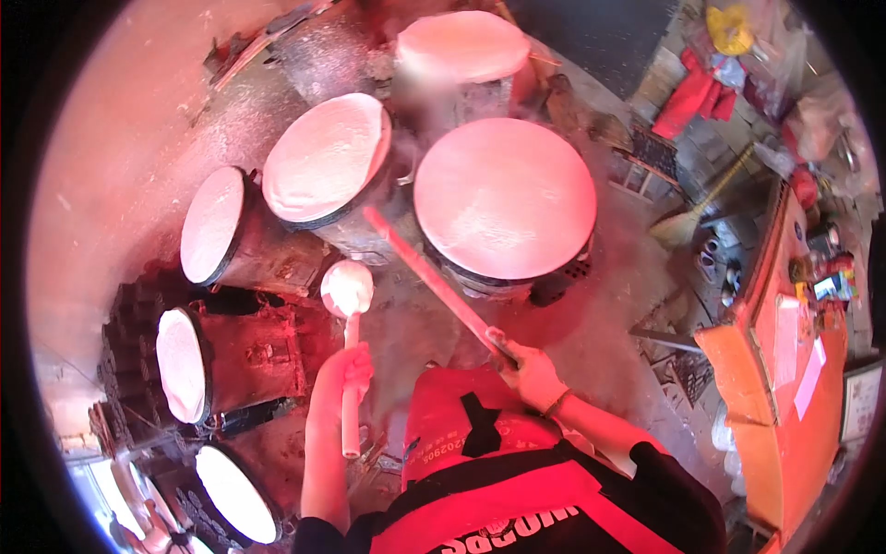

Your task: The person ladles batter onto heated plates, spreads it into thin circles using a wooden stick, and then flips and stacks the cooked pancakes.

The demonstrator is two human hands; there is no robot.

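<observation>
Hands: left [343, 365] grips ladle [348, 294], right [526, 365] stick [429, 277] — six drums [503, 194].

Steam blurs the far pot [464, 46] and the gap behind the big pot [504, 198]. Apron [480, 434] hides the ground below the ladle [348, 288] handle. Lowest pot [234, 494] partly cut by the dark lens rim. Items on the orange cabinet [784, 369] too small to identify. Apron print unreadable.
</observation>
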